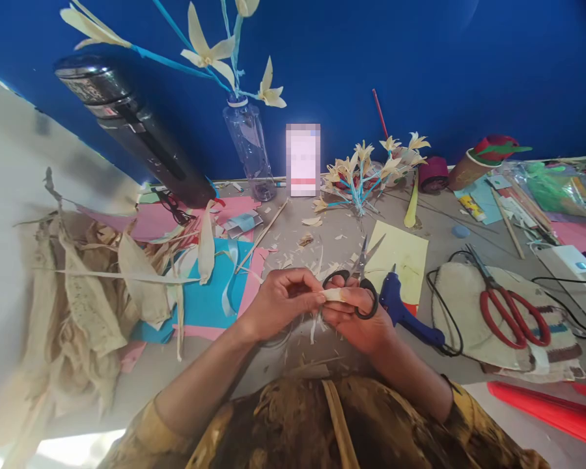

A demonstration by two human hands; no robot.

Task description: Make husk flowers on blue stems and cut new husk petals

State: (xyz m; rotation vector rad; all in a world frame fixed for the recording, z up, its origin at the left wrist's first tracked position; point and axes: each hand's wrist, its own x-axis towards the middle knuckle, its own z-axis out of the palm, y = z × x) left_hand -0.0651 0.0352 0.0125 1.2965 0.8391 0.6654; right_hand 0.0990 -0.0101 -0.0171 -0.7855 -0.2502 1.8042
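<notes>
Between my two hands is a small cream piece of dried husk [334, 296], pinched at its left end by my left hand [286, 299]. My right hand [359, 319] grips the husk's other end with thumb and fingers. Black-handled scissors [366, 296] hang on that same hand, a finger through a loop, their blades pointing away from me. Just right of it lies a blue hot glue gun [405, 309], partly over a pale yellow sheet [399, 254]. Cream scraps [310, 221] litter the table beyond my hands.
Dried corn husks [83, 286] heap at the left, beside blue paper [200, 306]. Behind stand a black flask [137, 124], a clear bottle [249, 143] of husk flowers, a lit phone [303, 159] and a husk-flower bunch [361, 179]. Red-handled scissors [510, 312] rest on cloth [454, 319] at right.
</notes>
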